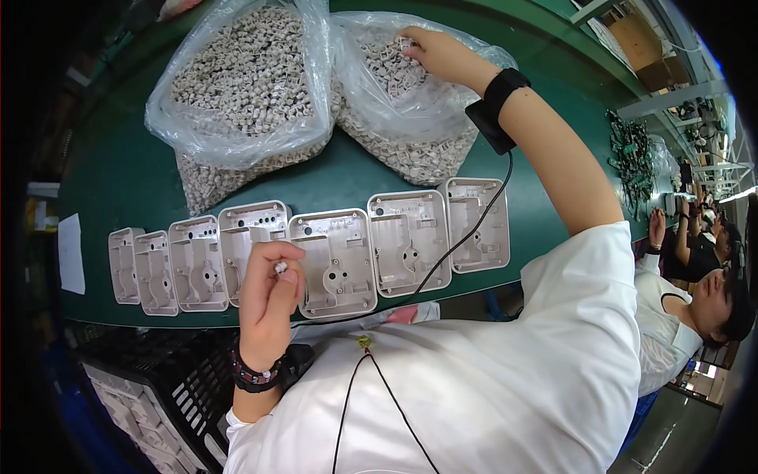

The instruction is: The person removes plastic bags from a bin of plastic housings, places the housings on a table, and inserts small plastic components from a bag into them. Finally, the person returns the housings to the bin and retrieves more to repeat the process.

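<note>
My left hand (271,288) is closed, with a small white plastic part (280,268) pinched between thumb and curled fingers. It hovers over the near edge of a row of grey plastic housings (335,229), open side up. At the back, my right hand (433,52) reaches into the right clear plastic bag (454,101). Its fingertips press together among many small white plastic parts (387,67); whether they grip one is hidden. Beside it, the left clear bag (237,150) is heaped with similar small parts (245,71).
The housings stand side by side on a green table (355,167). A black crate (170,395) with white pieces sits below its near left edge. A black cable (466,237) hangs from my right wrist across the housings. Dark green parts (632,158) and other people are at the right.
</note>
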### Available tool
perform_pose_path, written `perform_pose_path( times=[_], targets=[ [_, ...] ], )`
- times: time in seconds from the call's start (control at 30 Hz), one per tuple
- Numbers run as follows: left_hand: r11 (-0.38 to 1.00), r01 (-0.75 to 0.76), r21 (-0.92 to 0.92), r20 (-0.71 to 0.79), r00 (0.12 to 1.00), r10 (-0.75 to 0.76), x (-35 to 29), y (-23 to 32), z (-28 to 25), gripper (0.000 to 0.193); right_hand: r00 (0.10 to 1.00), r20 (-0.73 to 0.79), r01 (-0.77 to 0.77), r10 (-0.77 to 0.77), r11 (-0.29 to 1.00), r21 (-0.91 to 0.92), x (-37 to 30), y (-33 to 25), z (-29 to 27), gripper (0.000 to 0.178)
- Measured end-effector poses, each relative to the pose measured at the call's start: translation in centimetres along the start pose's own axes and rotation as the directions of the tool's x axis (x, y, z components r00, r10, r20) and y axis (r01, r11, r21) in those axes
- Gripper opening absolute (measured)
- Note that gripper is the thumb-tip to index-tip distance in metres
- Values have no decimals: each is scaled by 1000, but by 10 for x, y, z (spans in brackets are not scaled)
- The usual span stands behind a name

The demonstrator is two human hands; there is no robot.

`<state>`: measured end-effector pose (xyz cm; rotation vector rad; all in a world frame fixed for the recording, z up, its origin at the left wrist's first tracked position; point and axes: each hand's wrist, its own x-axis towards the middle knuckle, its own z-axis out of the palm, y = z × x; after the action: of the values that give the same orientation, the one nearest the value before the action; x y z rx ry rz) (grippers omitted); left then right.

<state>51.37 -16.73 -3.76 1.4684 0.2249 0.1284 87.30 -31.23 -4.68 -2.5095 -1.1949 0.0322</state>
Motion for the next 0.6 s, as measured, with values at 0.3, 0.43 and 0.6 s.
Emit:
perform_pose_path(
  times=[0.3,0.43,0.6],
  targets=[
    [981,-5,192,121,992,-19,7,2,25,17,941,139,-339,310,841,421,-9,2,-29,40],
    [971,-51,234,153,988,15,12,5,37,16,924,119,-286,363,450,846,5,29,-18,16],
    [942,-151,300,219,972,86,12,12,58,16,989,50,-69,141,134,989,3,26,-23,16]
  ],
)
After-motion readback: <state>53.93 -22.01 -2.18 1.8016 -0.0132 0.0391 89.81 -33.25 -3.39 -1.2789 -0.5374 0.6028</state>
